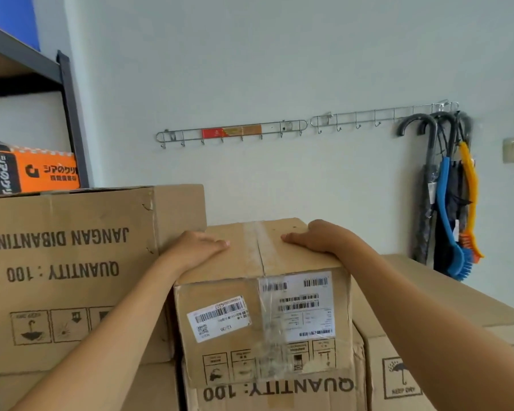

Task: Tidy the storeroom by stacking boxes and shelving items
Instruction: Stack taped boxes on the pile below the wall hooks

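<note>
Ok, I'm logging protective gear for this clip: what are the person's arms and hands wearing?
Nothing visible. The left hand and right hand are bare: no gloves, rings or watch. The left forearm and right forearm show no sleeve up to the frame's edge.

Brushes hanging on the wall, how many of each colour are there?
Blue brush: 1
Orange brush: 1
Total: 2
</note>
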`<state>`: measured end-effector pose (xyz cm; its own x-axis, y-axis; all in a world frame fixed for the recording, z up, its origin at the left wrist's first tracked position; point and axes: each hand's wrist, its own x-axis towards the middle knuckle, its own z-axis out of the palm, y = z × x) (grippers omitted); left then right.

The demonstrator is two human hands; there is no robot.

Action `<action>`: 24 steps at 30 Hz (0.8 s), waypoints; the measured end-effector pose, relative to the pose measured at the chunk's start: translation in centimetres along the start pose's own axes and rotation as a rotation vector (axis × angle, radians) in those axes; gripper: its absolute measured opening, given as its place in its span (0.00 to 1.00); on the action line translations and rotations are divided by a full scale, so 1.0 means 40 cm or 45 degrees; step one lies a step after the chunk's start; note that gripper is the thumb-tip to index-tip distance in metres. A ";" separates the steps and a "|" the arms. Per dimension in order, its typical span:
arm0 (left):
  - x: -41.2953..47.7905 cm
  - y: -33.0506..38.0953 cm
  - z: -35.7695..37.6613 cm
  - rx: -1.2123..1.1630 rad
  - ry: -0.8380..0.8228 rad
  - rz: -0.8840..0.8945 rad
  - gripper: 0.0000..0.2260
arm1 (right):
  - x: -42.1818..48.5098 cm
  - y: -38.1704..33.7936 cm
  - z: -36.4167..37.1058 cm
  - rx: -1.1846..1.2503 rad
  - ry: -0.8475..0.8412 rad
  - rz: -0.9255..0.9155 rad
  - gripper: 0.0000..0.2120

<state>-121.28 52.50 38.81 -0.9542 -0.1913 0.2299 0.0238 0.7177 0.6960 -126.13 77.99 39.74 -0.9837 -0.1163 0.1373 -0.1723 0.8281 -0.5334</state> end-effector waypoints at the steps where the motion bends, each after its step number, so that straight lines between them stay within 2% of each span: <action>1: 0.005 0.001 0.001 0.005 0.017 0.019 0.23 | 0.009 0.000 0.000 -0.019 -0.002 0.001 0.33; 4: 0.002 0.013 -0.006 0.064 0.062 0.077 0.19 | 0.024 -0.002 0.000 -0.037 0.020 -0.013 0.30; 7: -0.029 0.027 -0.017 0.123 0.000 0.166 0.17 | 0.031 0.002 -0.003 -0.012 0.176 -0.104 0.26; 10: -0.094 0.041 -0.032 0.151 -0.133 0.269 0.21 | 0.003 0.007 -0.018 0.090 0.344 -0.284 0.24; 12: -0.141 0.041 -0.038 0.199 -0.133 0.344 0.26 | -0.042 0.008 -0.033 0.134 0.363 -0.421 0.24; 15: -0.196 0.022 -0.029 0.387 0.087 0.500 0.34 | -0.139 0.012 -0.033 0.113 0.381 -0.638 0.26; 18: -0.230 -0.012 0.005 0.689 0.352 0.722 0.38 | -0.225 0.028 0.009 -0.127 0.486 -0.823 0.32; 21: -0.218 -0.056 0.053 0.862 0.568 1.008 0.35 | -0.239 0.055 0.071 -0.388 0.620 -0.876 0.33; 24: -0.190 -0.073 0.077 0.868 0.719 1.107 0.30 | -0.202 0.074 0.115 -0.484 0.806 -0.923 0.32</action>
<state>-115.00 53.90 32.95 -0.4333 0.3820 0.8163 0.2633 0.9199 -0.2907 -118.92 78.87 33.21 -0.4241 -0.4377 0.7928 -0.5768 0.8054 0.1362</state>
